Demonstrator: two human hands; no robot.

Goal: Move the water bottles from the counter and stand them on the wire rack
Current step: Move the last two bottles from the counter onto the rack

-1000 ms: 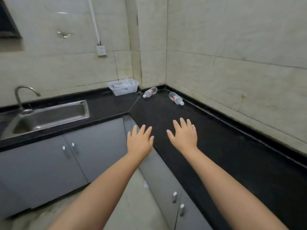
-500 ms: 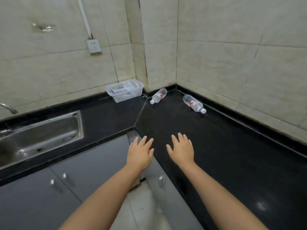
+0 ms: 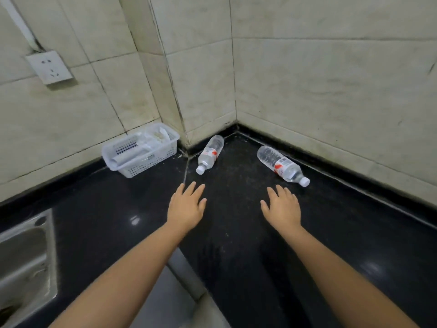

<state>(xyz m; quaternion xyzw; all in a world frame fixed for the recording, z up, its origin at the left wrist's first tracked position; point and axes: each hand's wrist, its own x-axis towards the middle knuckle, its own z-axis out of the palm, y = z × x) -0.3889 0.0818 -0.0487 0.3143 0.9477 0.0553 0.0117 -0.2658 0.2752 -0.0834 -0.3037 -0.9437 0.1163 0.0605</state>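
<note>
A: Where are the bottles?
B: Both lie on their sides in the far corner of the black tabletop (image 3: 236, 233): the left bottle (image 3: 210, 153) near the white basket (image 3: 142, 152), the right bottle (image 3: 281, 165) by the right wall.
A: The hands?
B: The left hand (image 3: 186, 208) and right hand (image 3: 282, 209) hover palm-down, fingers spread, holding nothing, seemingly just short of the caps.

Water bottles, clear plastic, white caps, lying on their sides: 2, namely left bottle (image 3: 210, 153) and right bottle (image 3: 282, 165). White perforated basket (image 3: 139, 151): 1. Wall socket (image 3: 49, 67): 1. Steel sink (image 3: 26, 261), partly in view: 1. Hands: 2, namely left hand (image 3: 186, 207) and right hand (image 3: 282, 208).
</note>
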